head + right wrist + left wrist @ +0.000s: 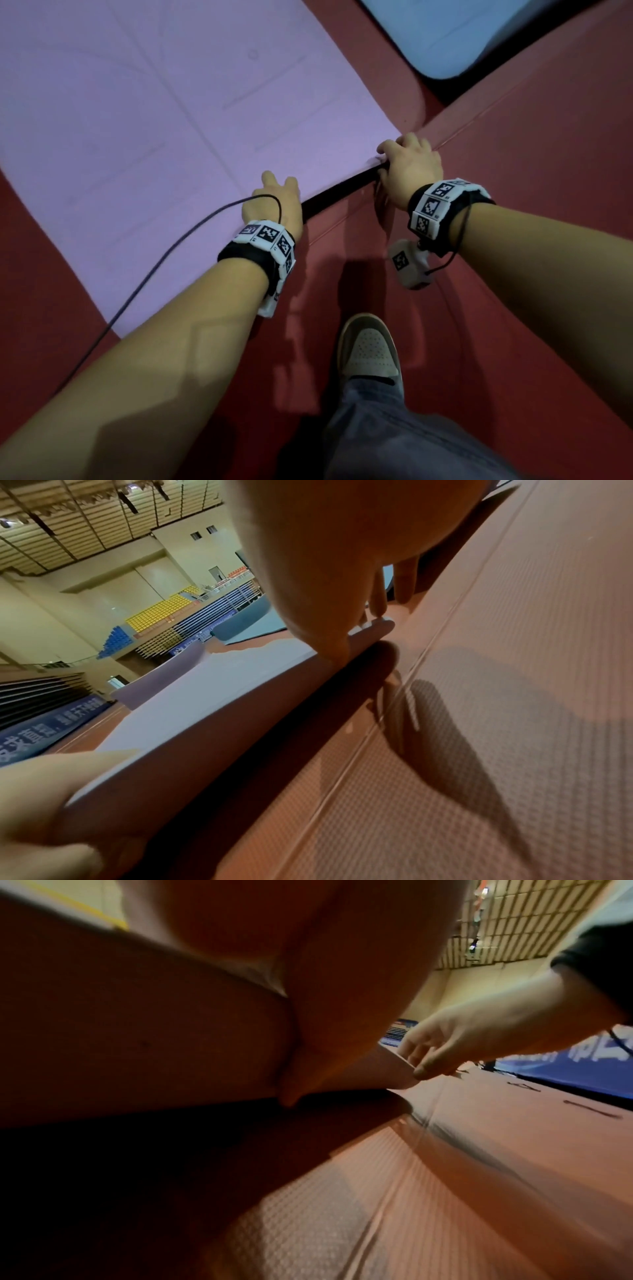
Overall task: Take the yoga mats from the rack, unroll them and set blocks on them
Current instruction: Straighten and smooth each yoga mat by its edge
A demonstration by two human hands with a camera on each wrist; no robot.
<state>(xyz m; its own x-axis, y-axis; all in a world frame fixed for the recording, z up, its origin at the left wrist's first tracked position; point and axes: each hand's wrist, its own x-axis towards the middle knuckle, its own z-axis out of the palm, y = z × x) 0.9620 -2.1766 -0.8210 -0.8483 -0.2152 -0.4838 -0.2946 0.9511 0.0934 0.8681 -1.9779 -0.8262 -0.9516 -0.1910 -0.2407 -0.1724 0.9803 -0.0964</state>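
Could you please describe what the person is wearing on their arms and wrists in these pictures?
Both forearms are bare, with no sleeves in the head view. The left hand and right hand each carry a black wrist strap ringed with white blocks printed with black square marker codes. A small white camera unit hangs under the right wrist, and thin dark cables run from both bands.

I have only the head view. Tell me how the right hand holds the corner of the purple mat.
Observer: The right hand pinches the flat purple foam yoga mat at its corner, thumb on top, fingers underneath.
Operator: Report whether that edge is off the floor.
Observer: Yes, it is lifted; a dark shadow lies beneath it on the textured red floor.
Operator: Check the left hand.
Observer: The left hand grips the same edge, thumb under it.
Operator: Look for blocks.
Observer: None shows in any view.
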